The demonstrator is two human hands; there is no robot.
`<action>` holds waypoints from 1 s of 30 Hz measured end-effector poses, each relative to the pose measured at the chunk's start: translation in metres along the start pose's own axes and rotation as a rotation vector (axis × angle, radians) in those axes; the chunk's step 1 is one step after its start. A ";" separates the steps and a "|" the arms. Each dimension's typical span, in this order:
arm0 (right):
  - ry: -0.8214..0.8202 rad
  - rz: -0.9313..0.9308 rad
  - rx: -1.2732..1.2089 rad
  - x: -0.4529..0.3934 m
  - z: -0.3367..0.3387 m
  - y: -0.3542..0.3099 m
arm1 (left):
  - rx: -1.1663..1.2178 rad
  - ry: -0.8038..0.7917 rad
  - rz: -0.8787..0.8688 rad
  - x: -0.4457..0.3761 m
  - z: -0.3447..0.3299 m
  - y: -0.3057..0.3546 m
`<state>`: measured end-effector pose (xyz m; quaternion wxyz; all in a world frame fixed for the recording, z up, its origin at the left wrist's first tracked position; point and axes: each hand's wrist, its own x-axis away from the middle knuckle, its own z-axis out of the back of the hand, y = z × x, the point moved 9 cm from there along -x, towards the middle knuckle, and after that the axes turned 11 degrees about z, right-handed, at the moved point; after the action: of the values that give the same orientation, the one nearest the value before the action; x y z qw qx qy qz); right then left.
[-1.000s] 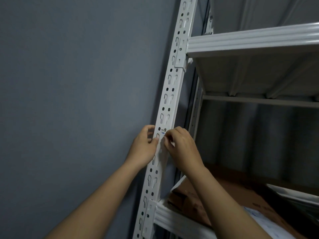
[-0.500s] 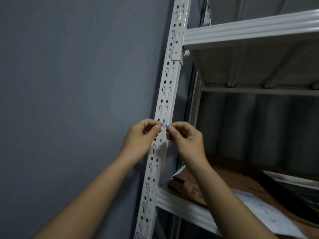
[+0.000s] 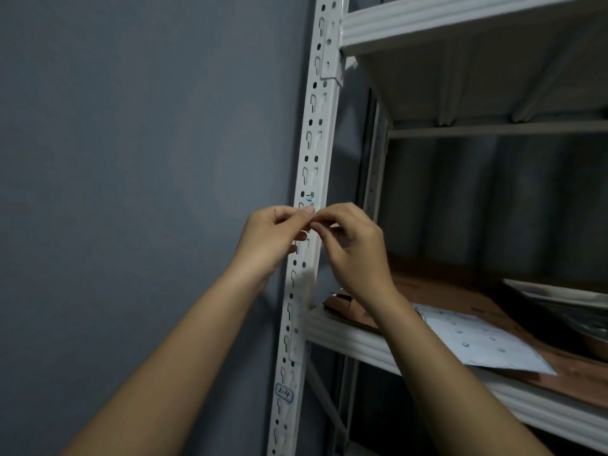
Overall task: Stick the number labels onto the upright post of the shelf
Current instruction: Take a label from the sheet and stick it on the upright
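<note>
Paper-thin and floppy, the label (image 3: 309, 203) (mostly hidden) wants edge holds, as left hand (image 3: 274, 238) and right hand (image 3: 353, 245) pinch it against the post (image 3: 317, 133).

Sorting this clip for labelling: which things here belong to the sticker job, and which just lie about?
Job: upright post; label being stuck on; stuck label; label sheet; left hand; right hand.
Lying about: cardboard; upper shelf.

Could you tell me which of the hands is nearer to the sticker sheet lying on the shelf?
Right: the right hand is above the sticker sheet; the left hand is across the post.
</note>
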<state>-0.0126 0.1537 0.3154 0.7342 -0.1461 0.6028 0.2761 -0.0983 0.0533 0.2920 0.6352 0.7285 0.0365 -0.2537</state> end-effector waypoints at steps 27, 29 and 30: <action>0.158 -0.478 -0.396 0.032 0.027 0.040 | -0.102 -0.059 -0.096 0.013 -0.031 -0.012; 0.138 -0.421 -0.226 0.031 0.034 0.038 | -0.124 -0.030 -0.108 0.011 -0.038 -0.013; 0.132 -0.375 -0.141 0.030 0.037 0.036 | -0.123 -0.010 -0.106 0.010 -0.041 -0.013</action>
<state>0.0002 0.2096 0.2990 0.7196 -0.3246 0.5909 0.1662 -0.0816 0.0922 0.2789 0.6646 0.6840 0.0871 -0.2878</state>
